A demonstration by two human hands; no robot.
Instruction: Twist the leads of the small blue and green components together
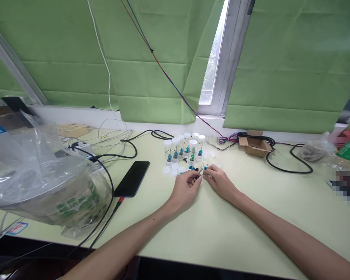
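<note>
Both my hands meet over the pale green table (251,217), just in front of a cluster of small clear vials (183,149) with white caps and blue-green parts inside. My left hand (185,189) is pinched shut on a small dark part with thin wire leads. My right hand (220,181) pinches the other end of the same small piece; what exactly it is stays too tiny to name. Several loose white caps (172,171) lie on the table beside the vials.
A black phone (132,178) lies left of my hands, with black cables (111,182) around it. A big clear plastic bag over a tub (43,182) fills the left. A small cardboard box (255,144) and more cable sit at back right, under green curtains.
</note>
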